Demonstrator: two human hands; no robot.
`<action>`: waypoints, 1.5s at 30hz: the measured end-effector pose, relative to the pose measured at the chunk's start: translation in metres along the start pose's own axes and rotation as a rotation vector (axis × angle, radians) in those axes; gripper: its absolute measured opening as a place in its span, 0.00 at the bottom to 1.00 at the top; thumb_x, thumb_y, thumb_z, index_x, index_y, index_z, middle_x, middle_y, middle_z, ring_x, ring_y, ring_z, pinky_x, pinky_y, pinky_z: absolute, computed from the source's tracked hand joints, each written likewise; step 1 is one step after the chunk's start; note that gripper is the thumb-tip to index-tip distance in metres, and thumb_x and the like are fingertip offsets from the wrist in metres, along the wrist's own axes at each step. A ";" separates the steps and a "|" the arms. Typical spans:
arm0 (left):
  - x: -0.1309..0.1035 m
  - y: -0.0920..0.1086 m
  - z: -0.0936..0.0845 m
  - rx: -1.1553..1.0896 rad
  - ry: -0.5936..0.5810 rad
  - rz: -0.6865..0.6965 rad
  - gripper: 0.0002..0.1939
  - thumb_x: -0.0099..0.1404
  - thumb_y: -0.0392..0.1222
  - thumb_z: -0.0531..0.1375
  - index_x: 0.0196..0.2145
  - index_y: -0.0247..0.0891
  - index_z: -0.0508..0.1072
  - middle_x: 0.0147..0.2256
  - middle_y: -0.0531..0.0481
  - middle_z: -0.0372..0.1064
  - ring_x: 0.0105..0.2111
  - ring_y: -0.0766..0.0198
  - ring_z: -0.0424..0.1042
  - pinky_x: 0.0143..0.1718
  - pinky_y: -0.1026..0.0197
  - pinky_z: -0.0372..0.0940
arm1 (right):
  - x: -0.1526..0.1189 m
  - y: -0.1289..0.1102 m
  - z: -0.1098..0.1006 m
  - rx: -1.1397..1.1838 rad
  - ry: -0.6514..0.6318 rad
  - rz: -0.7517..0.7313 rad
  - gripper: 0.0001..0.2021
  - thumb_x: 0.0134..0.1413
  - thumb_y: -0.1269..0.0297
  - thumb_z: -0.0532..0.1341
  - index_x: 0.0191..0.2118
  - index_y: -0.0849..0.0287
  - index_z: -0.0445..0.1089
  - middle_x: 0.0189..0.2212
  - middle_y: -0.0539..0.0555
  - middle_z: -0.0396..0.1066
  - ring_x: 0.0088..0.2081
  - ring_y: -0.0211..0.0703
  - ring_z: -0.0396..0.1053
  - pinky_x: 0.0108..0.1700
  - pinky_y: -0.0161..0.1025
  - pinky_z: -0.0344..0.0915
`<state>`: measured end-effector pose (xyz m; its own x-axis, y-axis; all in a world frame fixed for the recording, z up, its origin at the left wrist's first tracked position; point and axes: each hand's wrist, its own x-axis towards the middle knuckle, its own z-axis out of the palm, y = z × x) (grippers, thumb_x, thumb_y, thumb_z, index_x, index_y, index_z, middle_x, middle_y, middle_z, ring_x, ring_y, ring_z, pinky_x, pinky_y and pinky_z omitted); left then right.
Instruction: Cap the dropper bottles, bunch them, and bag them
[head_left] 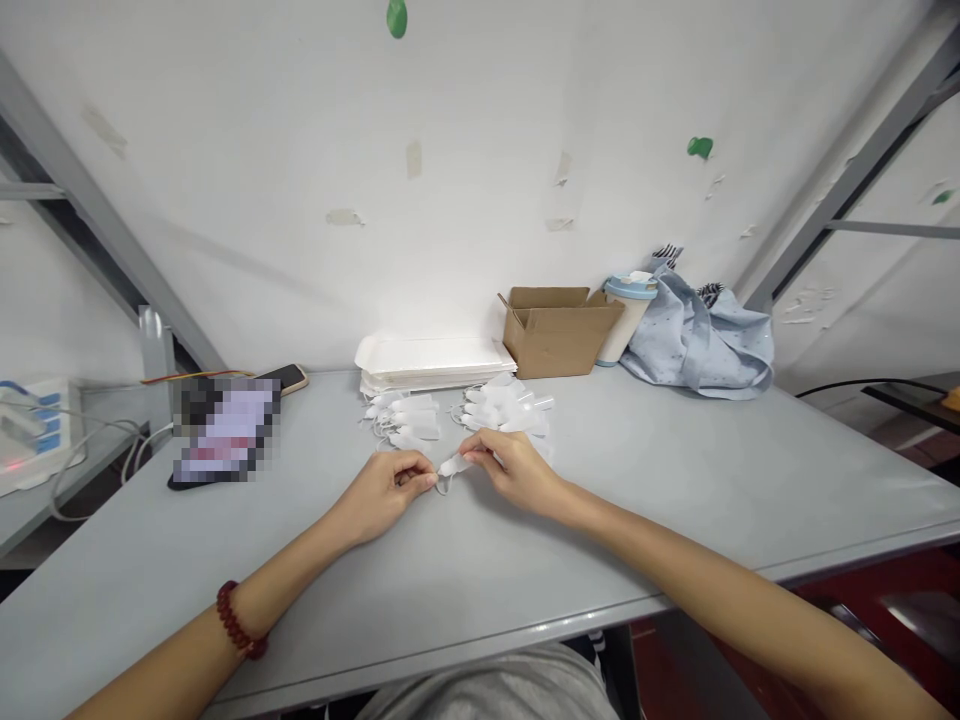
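Note:
Between my hands is a small, translucent white tube with a narrow tip and a thin white loop hanging below it. My right hand pinches the tube's body between thumb and fingers. My left hand is closed in a pinch at the tip end, by the loop; its fingertips hide exactly what they grip. Behind my hands, similar white tubes lie in two groups, a left group in rough rows and a right pile partly covered by my right hand.
Flat white boxes are stacked against the wall beside an open cardboard box. A lidded cup and a light blue cloth bag stand at right. At left are a blurred phone-like device, another phone and a power strip.

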<state>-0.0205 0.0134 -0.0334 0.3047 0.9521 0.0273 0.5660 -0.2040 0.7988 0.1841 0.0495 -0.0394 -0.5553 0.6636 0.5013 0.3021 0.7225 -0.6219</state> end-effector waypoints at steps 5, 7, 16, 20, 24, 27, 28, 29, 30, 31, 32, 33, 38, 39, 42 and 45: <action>0.002 0.006 -0.004 -0.071 -0.010 -0.005 0.11 0.60 0.45 0.55 0.28 0.37 0.73 0.26 0.52 0.70 0.27 0.63 0.65 0.30 0.64 0.59 | 0.004 -0.004 -0.007 -0.012 -0.032 0.035 0.07 0.58 0.72 0.53 0.35 0.62 0.68 0.26 0.52 0.70 0.27 0.36 0.64 0.31 0.33 0.59; 0.001 0.008 -0.006 -0.102 -0.013 -0.006 0.11 0.60 0.46 0.56 0.27 0.37 0.73 0.25 0.52 0.69 0.26 0.64 0.64 0.29 0.64 0.59 | 0.006 -0.005 -0.010 0.000 -0.026 0.046 0.07 0.58 0.71 0.53 0.35 0.62 0.68 0.25 0.51 0.69 0.26 0.36 0.63 0.30 0.32 0.58; 0.000 0.014 -0.009 -0.137 -0.008 0.022 0.12 0.60 0.46 0.57 0.25 0.36 0.72 0.22 0.54 0.64 0.24 0.67 0.60 0.27 0.66 0.56 | 0.015 0.005 -0.014 0.127 -0.020 0.104 0.07 0.56 0.71 0.53 0.32 0.61 0.68 0.24 0.49 0.66 0.25 0.35 0.59 0.28 0.32 0.56; 0.001 0.013 -0.012 -0.137 0.023 0.035 0.12 0.60 0.47 0.57 0.25 0.36 0.72 0.22 0.55 0.64 0.24 0.68 0.60 0.27 0.66 0.57 | 0.016 0.004 -0.017 0.099 -0.016 0.101 0.06 0.57 0.70 0.54 0.33 0.61 0.68 0.25 0.49 0.67 0.27 0.36 0.61 0.29 0.32 0.57; 0.000 0.010 -0.023 -0.123 0.109 -0.003 0.13 0.58 0.48 0.57 0.24 0.36 0.71 0.21 0.55 0.64 0.23 0.68 0.60 0.26 0.65 0.56 | 0.015 0.007 -0.025 -0.065 0.002 0.066 0.07 0.59 0.66 0.54 0.34 0.60 0.67 0.29 0.53 0.69 0.32 0.39 0.65 0.32 0.34 0.60; 0.002 0.008 -0.033 -0.106 0.218 -0.063 0.15 0.57 0.50 0.57 0.22 0.37 0.70 0.19 0.55 0.62 0.21 0.68 0.60 0.26 0.65 0.57 | 0.013 0.013 -0.027 -0.166 0.001 -0.019 0.08 0.61 0.68 0.51 0.36 0.60 0.67 0.33 0.56 0.69 0.37 0.42 0.65 0.38 0.38 0.62; 0.003 0.007 -0.035 -0.101 0.239 -0.085 0.15 0.57 0.51 0.57 0.21 0.36 0.70 0.18 0.55 0.62 0.21 0.68 0.60 0.25 0.65 0.57 | 0.012 0.015 -0.027 -0.194 -0.007 -0.053 0.08 0.61 0.68 0.51 0.37 0.60 0.67 0.35 0.57 0.70 0.39 0.43 0.65 0.40 0.40 0.63; 0.003 0.006 -0.037 -0.102 0.251 -0.105 0.16 0.57 0.51 0.57 0.21 0.36 0.70 0.18 0.55 0.63 0.20 0.68 0.61 0.25 0.65 0.58 | 0.012 0.017 -0.026 -0.226 -0.023 -0.083 0.07 0.61 0.69 0.51 0.38 0.60 0.67 0.36 0.58 0.70 0.41 0.44 0.65 0.43 0.41 0.63; 0.004 0.004 -0.037 -0.113 0.261 -0.124 0.17 0.57 0.52 0.57 0.21 0.36 0.70 0.19 0.54 0.64 0.20 0.68 0.61 0.25 0.65 0.58 | 0.011 0.019 -0.025 -0.265 -0.048 -0.109 0.07 0.60 0.70 0.52 0.40 0.60 0.67 0.38 0.59 0.69 0.43 0.45 0.64 0.44 0.43 0.63; 0.005 0.003 -0.037 -0.133 0.271 -0.143 0.17 0.57 0.52 0.58 0.21 0.36 0.70 0.19 0.53 0.65 0.19 0.68 0.61 0.24 0.65 0.58 | 0.010 0.021 -0.023 -0.313 -0.080 -0.129 0.07 0.60 0.70 0.53 0.41 0.60 0.67 0.41 0.60 0.69 0.45 0.47 0.63 0.46 0.45 0.63; 0.006 0.001 -0.036 -0.158 0.286 -0.166 0.17 0.56 0.52 0.58 0.22 0.35 0.71 0.20 0.53 0.66 0.19 0.68 0.61 0.24 0.65 0.59 | 0.010 0.022 -0.022 -0.366 -0.114 -0.142 0.08 0.59 0.70 0.54 0.42 0.61 0.67 0.43 0.61 0.68 0.46 0.49 0.62 0.47 0.47 0.63; 0.007 -0.001 -0.035 -0.187 0.305 -0.193 0.16 0.55 0.52 0.58 0.22 0.35 0.71 0.21 0.52 0.66 0.19 0.68 0.62 0.23 0.65 0.59 | 0.009 0.023 -0.020 -0.420 -0.148 -0.147 0.08 0.59 0.71 0.54 0.42 0.61 0.67 0.44 0.62 0.68 0.47 0.50 0.61 0.48 0.48 0.63; 0.013 -0.017 -0.029 -0.323 0.398 -0.312 0.16 0.54 0.52 0.59 0.26 0.33 0.73 0.21 0.52 0.66 0.19 0.68 0.62 0.19 0.66 0.58 | 0.008 0.023 -0.019 -0.547 -0.208 -0.103 0.10 0.57 0.71 0.56 0.44 0.63 0.69 0.47 0.64 0.65 0.46 0.51 0.60 0.48 0.50 0.64; 0.014 -0.019 -0.029 -0.348 0.415 -0.324 0.17 0.54 0.51 0.59 0.27 0.32 0.73 0.21 0.51 0.67 0.19 0.69 0.62 0.19 0.66 0.58 | 0.007 0.023 -0.019 -0.551 -0.211 -0.091 0.10 0.58 0.70 0.56 0.44 0.63 0.69 0.47 0.64 0.65 0.46 0.51 0.60 0.48 0.50 0.64; 0.015 -0.023 -0.030 -0.385 0.462 -0.348 0.18 0.53 0.51 0.59 0.31 0.31 0.73 0.22 0.50 0.67 0.18 0.68 0.62 0.17 0.66 0.58 | 0.006 0.022 -0.019 -0.575 -0.231 -0.067 0.10 0.57 0.69 0.56 0.44 0.64 0.70 0.49 0.65 0.63 0.48 0.53 0.58 0.49 0.50 0.63; 0.014 -0.017 -0.030 -0.375 0.507 -0.339 0.17 0.54 0.51 0.59 0.32 0.32 0.72 0.23 0.51 0.68 0.19 0.69 0.62 0.17 0.66 0.58 | 0.005 0.022 -0.018 -0.575 -0.239 -0.030 0.11 0.57 0.69 0.57 0.44 0.65 0.69 0.48 0.65 0.62 0.48 0.53 0.59 0.48 0.49 0.63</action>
<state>-0.0490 0.0375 -0.0288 -0.2867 0.9564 -0.0553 0.2376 0.1269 0.9630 0.2018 0.0721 -0.0392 -0.7082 0.6275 0.3235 0.6154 0.7733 -0.1528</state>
